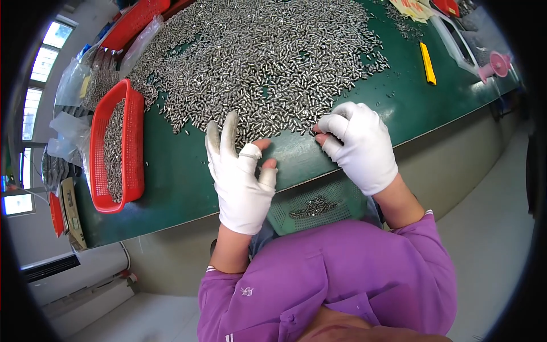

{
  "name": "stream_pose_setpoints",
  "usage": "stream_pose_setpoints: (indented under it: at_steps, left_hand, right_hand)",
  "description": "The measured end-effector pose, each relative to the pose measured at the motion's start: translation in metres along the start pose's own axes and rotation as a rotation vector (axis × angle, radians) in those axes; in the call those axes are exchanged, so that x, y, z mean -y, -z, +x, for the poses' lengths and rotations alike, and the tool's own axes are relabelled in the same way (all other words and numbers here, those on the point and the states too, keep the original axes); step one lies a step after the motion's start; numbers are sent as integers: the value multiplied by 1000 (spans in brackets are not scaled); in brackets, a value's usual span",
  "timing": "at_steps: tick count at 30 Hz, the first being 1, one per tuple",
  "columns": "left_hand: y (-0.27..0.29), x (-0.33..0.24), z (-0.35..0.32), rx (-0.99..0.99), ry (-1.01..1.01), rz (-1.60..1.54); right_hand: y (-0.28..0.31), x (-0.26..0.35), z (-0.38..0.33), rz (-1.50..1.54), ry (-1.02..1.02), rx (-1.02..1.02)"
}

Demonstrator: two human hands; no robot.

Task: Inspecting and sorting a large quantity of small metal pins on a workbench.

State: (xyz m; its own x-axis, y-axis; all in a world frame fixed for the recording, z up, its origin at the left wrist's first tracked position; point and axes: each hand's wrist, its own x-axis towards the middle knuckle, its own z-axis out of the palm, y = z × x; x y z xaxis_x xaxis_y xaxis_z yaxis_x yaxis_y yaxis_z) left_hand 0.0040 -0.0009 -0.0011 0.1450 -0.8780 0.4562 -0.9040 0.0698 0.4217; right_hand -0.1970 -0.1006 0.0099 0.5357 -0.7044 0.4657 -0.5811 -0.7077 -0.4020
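Far left: red basket [135,157], long and mesh-sided, part-filled with small metal parts, standing near the table's front edge; a sleeve or elbow catching its rim could tip it. Next, left hand [242,179], white glove, bare thumb and forefinger tips, fingers spread at the near fringe of the pile of metal parts [256,74]; no part seen pinched. The pile covers much of the green table [176,191], loose and heaped; a broad sweep toward the body might send strays over the edge. Below that edge, green basket [279,219] over the lap, a few parts inside; a shift of the knees could tilt it, and parts dropped wide would likely reach the floor. Right hand [362,148], also gloved, fingers curled, thumb and forefinger close together at the fringe; cannot tell whether a part sits between them. Far right: yellow cutter-like tool [428,64], well apart; blade state unclear, a nick possible if groped for blindly.
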Motion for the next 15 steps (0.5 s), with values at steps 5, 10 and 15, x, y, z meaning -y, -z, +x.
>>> stream_pose_setpoints:
  at_steps: [5,10,15]
  left_hand:
    - [-12,-4,22,-18,-50,76]
    - [-14,-7,29,6,-52,111]
    - [-8,-6,24,144,-81,22]
  right_hand:
    - [-9,3,2,-48,40,14]
    - [-11,6,5,-7,64,62]
    - [-11,9,4,61,114,130]
